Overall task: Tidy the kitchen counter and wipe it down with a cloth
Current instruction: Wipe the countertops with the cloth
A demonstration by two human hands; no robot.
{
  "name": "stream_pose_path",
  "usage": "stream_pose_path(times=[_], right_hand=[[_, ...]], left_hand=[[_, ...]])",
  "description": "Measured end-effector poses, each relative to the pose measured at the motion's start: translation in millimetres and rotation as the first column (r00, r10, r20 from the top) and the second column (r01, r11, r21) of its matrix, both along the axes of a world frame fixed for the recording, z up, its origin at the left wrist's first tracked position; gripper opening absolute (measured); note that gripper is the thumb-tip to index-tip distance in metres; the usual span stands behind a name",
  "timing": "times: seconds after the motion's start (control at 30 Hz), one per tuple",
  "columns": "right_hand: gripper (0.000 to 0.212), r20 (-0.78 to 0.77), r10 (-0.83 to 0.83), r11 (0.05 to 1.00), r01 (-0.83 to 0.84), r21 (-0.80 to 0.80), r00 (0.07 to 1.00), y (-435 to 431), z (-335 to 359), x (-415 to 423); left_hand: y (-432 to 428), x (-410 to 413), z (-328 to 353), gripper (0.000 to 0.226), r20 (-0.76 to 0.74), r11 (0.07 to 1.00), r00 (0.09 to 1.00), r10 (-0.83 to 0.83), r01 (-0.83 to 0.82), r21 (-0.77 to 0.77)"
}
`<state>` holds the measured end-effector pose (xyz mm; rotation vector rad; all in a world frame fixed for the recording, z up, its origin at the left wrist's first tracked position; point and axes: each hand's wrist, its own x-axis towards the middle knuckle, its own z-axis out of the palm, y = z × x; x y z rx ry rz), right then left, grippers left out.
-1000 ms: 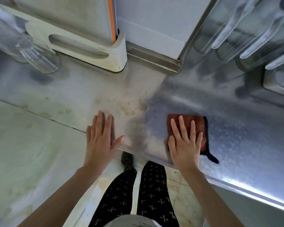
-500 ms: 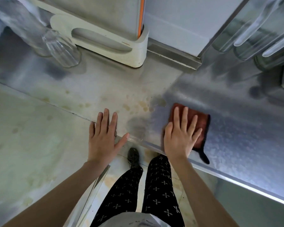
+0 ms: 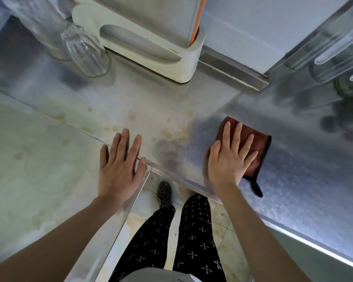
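head view | worn on head | faces steeply down | close over counter [image 3: 192, 102] corner

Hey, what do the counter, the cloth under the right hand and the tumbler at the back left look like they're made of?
Counter: likely stainless steel, with a dull mottled sheen, bright reflections and a folded front edge.
Cloth: soft brown fabric, possibly microfibre, with a matte nap and a dark stitched border.
Tumbler: probably clear glass, see-through with ribbed walls, though it could be clear plastic.
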<state>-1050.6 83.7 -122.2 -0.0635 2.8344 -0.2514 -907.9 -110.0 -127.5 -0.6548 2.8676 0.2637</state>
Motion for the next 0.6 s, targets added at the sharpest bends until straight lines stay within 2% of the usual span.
stream_pose_path(times=[0.03, 0.1, 0.17, 0.23, 0.3, 0.4, 0.47, 0.53, 0.6], right_hand=[[0.055, -0.003, 0.003, 1.0, -0.003, 0.003, 1.0, -10, 1, 6], [0.056, -0.051, 0.179, 0.984, -0.179, 0.014, 0.982, -25, 0, 23], [0.055, -0.033, 0.426, 0.904, -0.425, 0.044, 0.904, -22, -2, 32], [0.054, -0.009, 0.55, 0.834, -0.548, 0.064, 0.835, -8, -3, 17], [0.054, -0.015, 0.499, 0.864, -0.497, 0.078, 0.866, 7, -3, -9], [0.057, -0.05, 0.199, 0.98, -0.197, 0.036, 0.979, 1, -1, -47], [0.054, -0.046, 0.052, 0.999, -0.052, 0.002, 0.998, -21, 0, -56], [0.054, -0.028, 0.095, 0.995, -0.095, -0.006, 0.995, -44, 2, -48], [0.056, -0.045, 0.312, 0.95, -0.311, 0.023, 0.949, -55, 1, -31]], left_hand=[[1, -1, 0, 0.059, 0.005, 1.0, 1.0, -0.002, 0.002, 0.003], [1, -1, 1, 0.059, 0.017, 1.0, 1.0, -0.008, 0.007, 0.003], [0, -1, 0, 0.059, 0.023, 1.0, 1.0, -0.005, 0.005, 0.002], [0, -1, 0, 0.059, 0.026, 1.0, 1.0, -0.002, 0.002, 0.01], [0, -1, 0, 0.059, 0.023, 1.0, 1.0, -0.005, 0.005, 0.012], [-1, -1, -1, 0.058, 0.015, 1.0, 1.0, -0.016, 0.016, -0.001], [-1, 0, -1, 0.058, 0.008, 1.0, 1.0, -0.023, 0.023, -0.01], [-1, -1, -1, 0.058, 0.007, 1.0, 1.0, -0.022, 0.022, -0.009], [-1, -2, 0, 0.058, -0.001, 1.0, 1.0, -0.019, 0.019, -0.003]])
